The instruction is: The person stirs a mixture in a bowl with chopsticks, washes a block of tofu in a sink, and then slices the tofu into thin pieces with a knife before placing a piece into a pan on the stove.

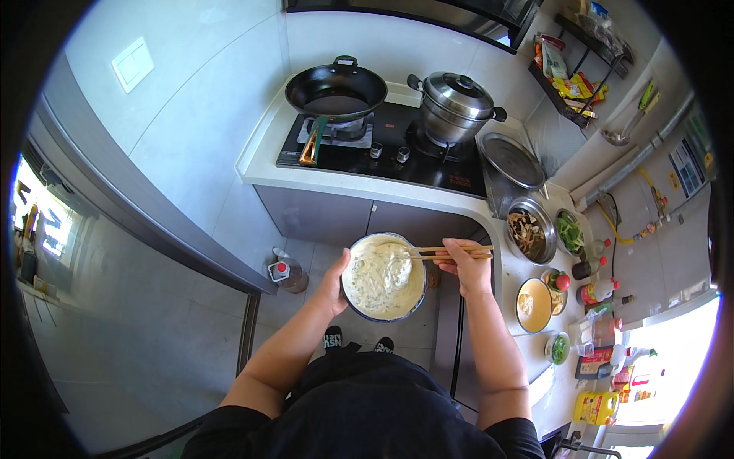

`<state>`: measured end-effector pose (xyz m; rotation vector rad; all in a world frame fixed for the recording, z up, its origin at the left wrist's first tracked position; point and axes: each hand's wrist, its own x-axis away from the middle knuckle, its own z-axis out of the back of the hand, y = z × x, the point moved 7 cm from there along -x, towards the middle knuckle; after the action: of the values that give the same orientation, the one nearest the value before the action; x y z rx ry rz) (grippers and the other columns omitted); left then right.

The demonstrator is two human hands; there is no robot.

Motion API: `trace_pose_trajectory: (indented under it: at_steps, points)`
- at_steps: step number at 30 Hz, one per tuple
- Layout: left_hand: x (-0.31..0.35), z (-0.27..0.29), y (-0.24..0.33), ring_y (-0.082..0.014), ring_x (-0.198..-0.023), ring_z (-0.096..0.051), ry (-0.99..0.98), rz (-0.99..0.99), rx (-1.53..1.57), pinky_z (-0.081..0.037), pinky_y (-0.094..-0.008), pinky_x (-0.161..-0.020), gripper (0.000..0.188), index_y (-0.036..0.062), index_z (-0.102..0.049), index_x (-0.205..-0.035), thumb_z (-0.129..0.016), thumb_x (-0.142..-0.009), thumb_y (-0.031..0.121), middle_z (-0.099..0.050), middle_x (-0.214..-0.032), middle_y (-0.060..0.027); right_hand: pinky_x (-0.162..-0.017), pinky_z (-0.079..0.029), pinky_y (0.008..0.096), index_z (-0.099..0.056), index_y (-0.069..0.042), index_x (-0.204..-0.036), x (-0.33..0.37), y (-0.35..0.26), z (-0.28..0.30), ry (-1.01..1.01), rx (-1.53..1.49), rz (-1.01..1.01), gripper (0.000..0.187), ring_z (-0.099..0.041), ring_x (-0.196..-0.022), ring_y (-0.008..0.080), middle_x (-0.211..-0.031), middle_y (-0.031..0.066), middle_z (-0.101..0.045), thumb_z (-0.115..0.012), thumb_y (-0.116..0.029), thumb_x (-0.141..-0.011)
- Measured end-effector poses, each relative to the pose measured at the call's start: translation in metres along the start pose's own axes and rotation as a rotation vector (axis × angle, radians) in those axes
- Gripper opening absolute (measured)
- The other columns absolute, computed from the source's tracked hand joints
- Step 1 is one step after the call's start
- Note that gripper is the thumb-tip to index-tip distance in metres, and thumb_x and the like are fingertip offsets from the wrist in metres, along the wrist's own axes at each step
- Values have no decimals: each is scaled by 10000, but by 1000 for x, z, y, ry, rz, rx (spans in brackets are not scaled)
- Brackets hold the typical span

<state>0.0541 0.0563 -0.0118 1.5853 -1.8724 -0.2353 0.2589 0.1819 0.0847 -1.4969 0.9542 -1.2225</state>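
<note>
Black shirt [359,413] nearest; left grip [334,283] curled round bowl [417,304], right grip [468,269] pinching 2 chopsticks [427,249]; batter [371,284] looks largely mixed, none in pan [336,93].

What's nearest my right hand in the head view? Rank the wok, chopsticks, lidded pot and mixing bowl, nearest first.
1. Chopsticks: held in the right hand.
2. Mixing bowl: just left of that hand.
3. Lidded pot: ahead, on the stove's right side.
4. Wok: ahead and left, on the stove's left side.

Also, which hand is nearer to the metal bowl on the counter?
Right. The right hand is left of the metal bowl; the left hand is farther left, holding the mixing bowl.
</note>
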Motion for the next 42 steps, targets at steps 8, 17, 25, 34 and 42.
trace_pose_trajectory:
  at_steps: [8,17,25,34,42]
  points:
    - [-7,16,-17,-338,-1253,-453,221,98,264,-355,-565,-1013,829,93,-438,-1341,-439,-811,729,-438,-1382,-154,-559,-530,213,-684,31,-884,25,17,-16,-183,259,-6,120,-654,-628,135,-753,97,-677,-655,-76,-840]
    - [-16,24,-27,-237,-1169,-544,168,-20,-171,-428,-392,-985,688,26,-484,-1286,-471,-891,589,-564,-1260,-137,-541,-546,229,-658,28,-916,22,16,-39,-175,9,-100,138,-678,-644,187,-791,144,-684,-665,-96,-854]
    - [5,7,2,-256,-1198,-510,1,-32,49,-406,-411,-999,722,43,-458,-1320,-493,-869,605,-523,-1308,-131,-579,-546,217,-664,36,-903,8,-10,-1,-20,24,183,148,-660,-653,144,-765,114,-673,-673,-103,-854]
    - [-8,15,13,-241,-1196,-515,78,-167,107,-411,-419,-995,705,53,-458,-1311,-495,-872,604,-542,-1281,-114,-567,-538,217,-679,41,-892,46,3,-24,-261,176,-5,134,-660,-644,141,-751,108,-678,-664,-86,-853]
    - [-1,1,-6,-248,-1212,-499,12,24,-80,-394,-410,-1012,721,47,-457,-1325,-515,-864,598,-517,-1318,-131,-578,-556,235,-657,44,-923,16,-10,-35,-178,-1,129,154,-669,-668,162,-786,128,-678,-664,-98,-862]
